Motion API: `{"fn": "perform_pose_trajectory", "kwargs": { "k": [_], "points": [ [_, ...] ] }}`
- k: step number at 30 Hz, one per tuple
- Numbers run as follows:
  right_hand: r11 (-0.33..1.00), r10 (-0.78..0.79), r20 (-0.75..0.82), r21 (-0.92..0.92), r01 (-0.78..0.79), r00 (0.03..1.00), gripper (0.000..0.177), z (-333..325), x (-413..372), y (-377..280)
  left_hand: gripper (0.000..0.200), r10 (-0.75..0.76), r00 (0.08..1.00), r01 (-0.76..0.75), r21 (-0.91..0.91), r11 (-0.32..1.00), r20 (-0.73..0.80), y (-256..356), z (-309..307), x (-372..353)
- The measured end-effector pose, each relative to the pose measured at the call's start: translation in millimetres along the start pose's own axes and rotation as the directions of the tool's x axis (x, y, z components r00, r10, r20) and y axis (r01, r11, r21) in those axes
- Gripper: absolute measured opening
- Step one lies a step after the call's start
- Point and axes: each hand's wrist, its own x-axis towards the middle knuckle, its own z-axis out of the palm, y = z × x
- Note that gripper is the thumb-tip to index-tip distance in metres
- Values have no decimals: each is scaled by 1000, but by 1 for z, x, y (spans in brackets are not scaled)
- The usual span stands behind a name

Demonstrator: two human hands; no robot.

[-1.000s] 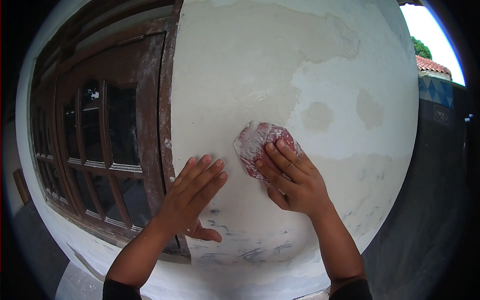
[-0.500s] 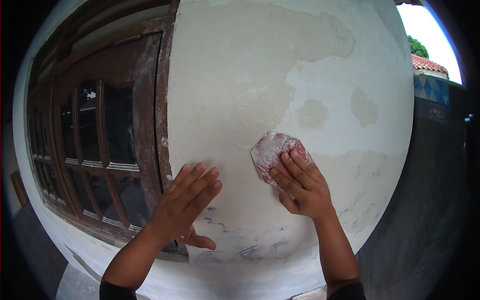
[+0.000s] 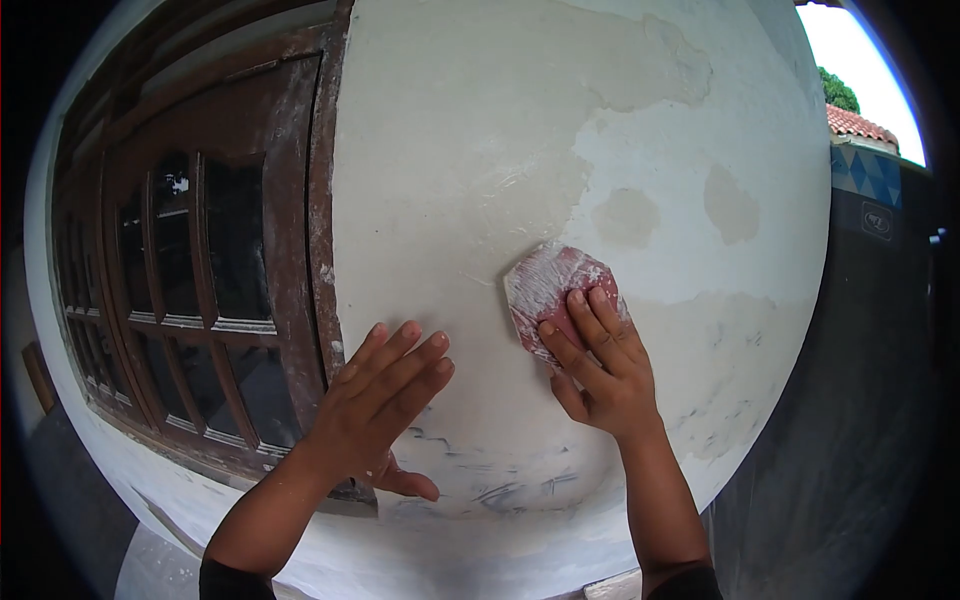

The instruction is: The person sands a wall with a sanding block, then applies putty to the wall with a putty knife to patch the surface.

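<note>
Head cam, the only view I have. The person's right hand [image 3: 600,375] lies flat on the wall, fingers stretched and close together. Their tips press a red sheet of sandpaper, dusted white [image 3: 545,285], against the plaster. The hand is not curled round the sheet; it only pins it to the surface. The sandpaper sits approx. in the middle of the picture, just above the right hand. Its upper left part is free and its lower right part is under the fingers.

The left hand [image 3: 375,415] holds nothing. It is spread flat on the same wall, fingers pointing up and to the right, thumb sticking out below. It is lower than the sandpaper and to the left of it, apart from the sheet, and just beside the window edge.

The cream plastered wall with rough white patches [image 3: 470,150] fills most of the frame. Some dark scuff marks [image 3: 500,495] are low on it, btw. the two forearms. On the left stands a brown wooden window frame with paint splashes [image 3: 300,250] and dark glass panes [image 3: 235,240]. At the far right I see a red tiled roof [image 3: 860,125] and a green tree [image 3: 840,92] under bright sky.
</note>
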Motion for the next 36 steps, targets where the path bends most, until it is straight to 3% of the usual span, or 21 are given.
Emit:
{"fn": "perform_pose_trajectory", "kwargs": {
  "k": [3,8,11,13,19,26,31,36],
  "points": [
    [1000,-24,84,-6,25,996,46,3,9,0,111,6,1000,-6,17,1000,14,2,0,3],
    [1000,3,13,29,-3,1000,42,-3,-1,2,110,-3,1000,2,17,1000,27,1,-7,-7],
    [993,-109,-44,30,110,993,50,9,28,-5,108,-17,1000,17,35,999,-10,-3,-5,-5],
    [987,-150,19,51,149,988,39,15,41,-6,107,-43,999,44,40,998,-30,-3,-3,-4],
    [992,-126,93,-2,127,988,37,-7,-1,14,108,-66,997,69,69,995,-42,-13,-17,-24],
    [986,-164,52,21,163,985,39,8,26,7,107,-20,1000,22,56,998,-20,-9,-8,0],
    [1000,-26,37,14,25,999,40,-9,-12,16,109,-27,1000,27,58,998,-4,-6,-13,-14],
    [997,-73,31,8,73,997,42,4,16,9,110,-7,1000,7,54,999,10,-5,-5,2]
  ]
}}
